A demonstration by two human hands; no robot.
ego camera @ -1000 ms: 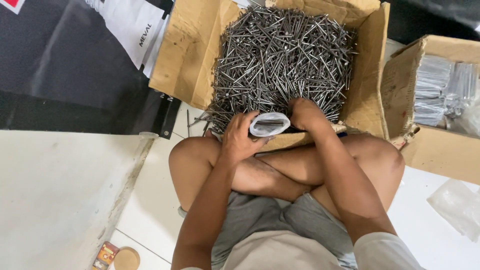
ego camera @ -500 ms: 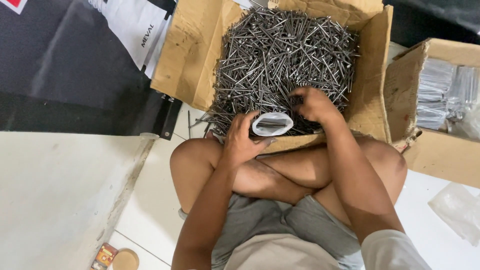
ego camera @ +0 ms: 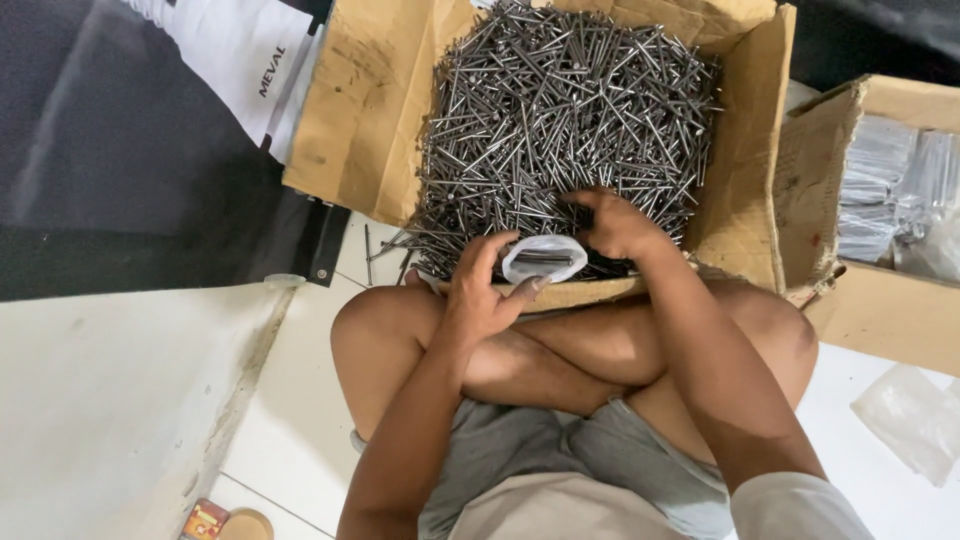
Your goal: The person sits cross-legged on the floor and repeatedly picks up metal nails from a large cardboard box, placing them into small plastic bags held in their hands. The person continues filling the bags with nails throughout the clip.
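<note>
A person sits cross-legged on a pale floor (ego camera: pixel 100 400), seen from above, with a cardboard box (ego camera: pixel 345 130) open in front of the knees. The box is heaped with long, thin, dark grey steel nails (ego camera: pixel 560 110) lying criss-cross in every direction; a few have slipped out at the box's lower left corner onto the floor. The left hand (ego camera: pixel 480 290) is clamped around a small clear plastic bag (ego camera: pixel 543 258), held at the near edge of the box just above the crossed legs. The bag looks whitish and crumpled, its mouth held open in an oval toward the camera, and a few dark nails show inside it. The right hand (ego camera: pixel 620 225) rests palm down on the nail pile just beside the bag, fingers curled into the nails; whether it has gripped any cannot be told. To the right stands a second cardboard box (ego camera: pixel 850 310), well apart from the hands, holding what look like clear packets (ego camera: pixel 890 190) of shiny grey contents. A loose clear plastic sheet (ego camera: pixel 915 420) lies on the floor at the right. A dark banner (ego camera: pixel 120 150) with a white panel lies at the upper left, and a small round tin (ego camera: pixel 245 525) sits at the bottom edge.
</note>
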